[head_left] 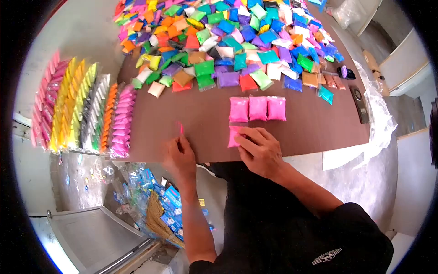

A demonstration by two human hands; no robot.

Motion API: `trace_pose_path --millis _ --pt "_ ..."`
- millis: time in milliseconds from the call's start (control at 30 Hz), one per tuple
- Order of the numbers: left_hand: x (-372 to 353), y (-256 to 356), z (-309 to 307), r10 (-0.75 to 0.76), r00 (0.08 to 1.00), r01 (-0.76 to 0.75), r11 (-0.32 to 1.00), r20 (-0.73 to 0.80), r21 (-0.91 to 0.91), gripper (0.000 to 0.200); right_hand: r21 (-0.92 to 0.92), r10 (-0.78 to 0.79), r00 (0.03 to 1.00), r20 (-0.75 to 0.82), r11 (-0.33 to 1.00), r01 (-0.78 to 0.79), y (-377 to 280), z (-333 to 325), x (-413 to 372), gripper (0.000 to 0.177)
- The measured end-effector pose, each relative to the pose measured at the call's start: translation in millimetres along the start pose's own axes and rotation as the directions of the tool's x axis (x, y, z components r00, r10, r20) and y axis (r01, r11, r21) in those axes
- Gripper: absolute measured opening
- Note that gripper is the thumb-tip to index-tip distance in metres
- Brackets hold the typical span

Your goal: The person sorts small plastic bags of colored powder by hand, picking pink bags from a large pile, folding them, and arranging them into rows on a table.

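Pink packets lie flat in a neat row of three point(258, 108) on the brown desk point(315, 119), apparently set side by side so their edges line up. Just below the row's left end is a fourth packet point(233, 136); the right hand point(261, 150) has its fingers bent down over it, likely to steady or square it, though whether they pinch it I cannot tell. Blurred, the left hand point(180, 153) is partly curled, a thin pink piece point(182, 129) at its fingertips, its grip unclear. Overlapping strips of packets point(122, 121) at the left probably save room
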State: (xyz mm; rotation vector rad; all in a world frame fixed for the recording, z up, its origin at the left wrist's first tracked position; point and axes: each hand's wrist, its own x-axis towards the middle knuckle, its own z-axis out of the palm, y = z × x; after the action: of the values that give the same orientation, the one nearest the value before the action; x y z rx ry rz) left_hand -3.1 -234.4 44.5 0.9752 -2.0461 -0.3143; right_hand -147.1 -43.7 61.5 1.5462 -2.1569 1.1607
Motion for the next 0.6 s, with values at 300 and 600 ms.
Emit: trace_pose_path --millis 300,600 --pt "2 -3 4 0.054 0.998 -0.053 0.996 -0.013 0.073 0.014 0.102 0.039 0.998 -0.057 0.994 -0.033 5 -24 -4 0.025" --pt "28 11 7 0.1 0.988 -0.105 0.994 0.121 0.033 0.015 0.137 0.343 0.893 -0.291 0.939 -0.316 102 -94 -3 0.007"
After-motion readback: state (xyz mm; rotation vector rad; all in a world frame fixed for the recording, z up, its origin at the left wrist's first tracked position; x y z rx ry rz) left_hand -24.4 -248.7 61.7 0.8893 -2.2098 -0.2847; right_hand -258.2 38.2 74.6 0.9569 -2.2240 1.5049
